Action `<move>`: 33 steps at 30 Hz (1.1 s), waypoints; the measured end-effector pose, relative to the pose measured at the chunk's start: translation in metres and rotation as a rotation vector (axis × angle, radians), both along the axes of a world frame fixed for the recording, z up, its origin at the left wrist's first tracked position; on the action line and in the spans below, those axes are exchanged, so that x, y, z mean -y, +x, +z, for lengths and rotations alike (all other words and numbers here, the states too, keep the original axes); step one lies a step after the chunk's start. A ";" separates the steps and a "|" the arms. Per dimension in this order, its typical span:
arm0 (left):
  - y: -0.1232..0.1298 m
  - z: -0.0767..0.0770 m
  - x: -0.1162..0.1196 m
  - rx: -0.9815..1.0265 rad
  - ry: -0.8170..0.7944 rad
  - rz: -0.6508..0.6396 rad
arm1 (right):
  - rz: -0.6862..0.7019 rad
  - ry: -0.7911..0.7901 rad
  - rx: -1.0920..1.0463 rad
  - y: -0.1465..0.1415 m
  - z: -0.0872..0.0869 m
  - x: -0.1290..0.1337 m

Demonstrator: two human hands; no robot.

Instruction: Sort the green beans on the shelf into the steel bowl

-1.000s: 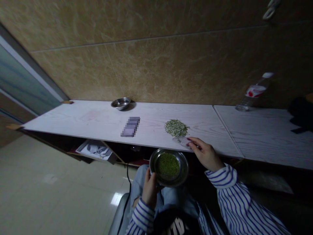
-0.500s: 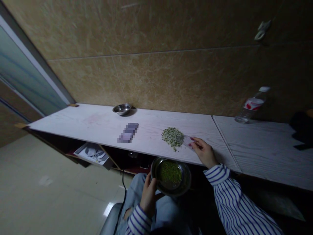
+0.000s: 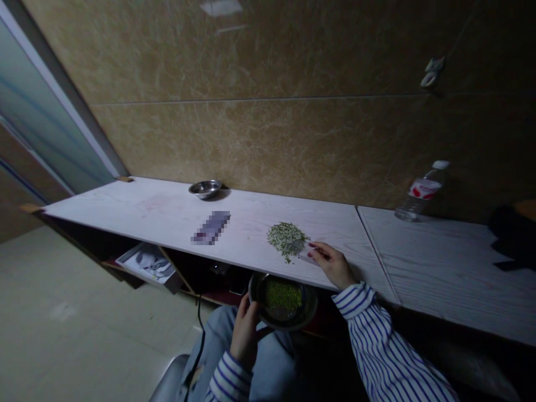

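A loose pile of small green and whitish bits (image 3: 285, 235) lies on the white wood-grain counter (image 3: 247, 234). My right hand (image 3: 334, 267) pinches a thin clear plastic piece (image 3: 307, 255), its far end touching the right side of the pile; its exact kind is hard to make out. Below the counter's front edge, my left hand (image 3: 245, 333) grips the left rim of a metal bowl (image 3: 309, 317), thumb on top. Green bits (image 3: 283, 293) cover part of the bowl's bottom. The bowl is held over my lap, in shadow.
A small metal bowl (image 3: 205, 191) stands near the wall, with a blurred-out flat object (image 3: 211, 228) in front of it. At right stand a labelled plastic bottle (image 3: 422, 191) and a dark item (image 3: 513, 240). An open shelf under the counter holds a white box (image 3: 146, 262).
The view has shifted slightly, moving most things left in the picture. My right hand has come a little closer to the pile with the plastic piece. My left hand keeps its grip on the bowl.
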State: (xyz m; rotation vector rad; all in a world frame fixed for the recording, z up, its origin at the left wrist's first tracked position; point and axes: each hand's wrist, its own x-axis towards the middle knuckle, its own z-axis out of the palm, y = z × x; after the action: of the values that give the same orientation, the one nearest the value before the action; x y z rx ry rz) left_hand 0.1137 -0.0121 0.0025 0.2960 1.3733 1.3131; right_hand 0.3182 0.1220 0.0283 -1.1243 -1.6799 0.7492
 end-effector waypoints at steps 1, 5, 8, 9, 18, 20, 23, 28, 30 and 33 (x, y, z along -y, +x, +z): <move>0.002 -0.002 0.000 0.003 0.006 -0.004 | 0.016 0.000 0.023 0.000 -0.001 0.000; 0.004 -0.006 0.003 0.013 0.024 -0.030 | 0.076 -0.011 0.063 -0.001 0.001 0.005; 0.001 -0.006 0.005 0.012 0.029 -0.042 | 0.089 -0.011 0.153 -0.003 0.004 0.010; 0.000 -0.005 0.006 0.011 0.031 -0.045 | 0.088 -0.012 0.186 -0.004 0.005 0.011; -0.004 0.005 0.005 0.035 0.058 -0.069 | 0.100 -0.007 0.309 -0.013 0.016 0.012; -0.005 0.004 0.001 0.045 0.054 -0.066 | 0.092 -0.001 0.320 -0.015 0.017 0.009; -0.010 0.003 -0.005 0.057 0.038 -0.118 | 0.088 0.015 0.320 -0.019 0.016 0.002; -0.020 -0.001 -0.016 0.055 0.014 -0.236 | 0.088 0.039 0.305 -0.022 0.010 -0.014; -0.021 -0.004 -0.020 0.074 0.012 -0.256 | 0.089 0.049 0.311 -0.022 0.010 -0.019; -0.021 -0.008 -0.025 0.114 -0.006 -0.262 | 0.105 0.086 0.326 -0.021 0.012 -0.024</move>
State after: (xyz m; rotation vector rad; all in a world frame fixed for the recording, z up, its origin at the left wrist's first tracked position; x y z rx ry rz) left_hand 0.0923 0.0133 -0.0052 0.3777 1.1980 1.0916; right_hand 0.2974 0.1464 0.0405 -1.1504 -2.0373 0.5729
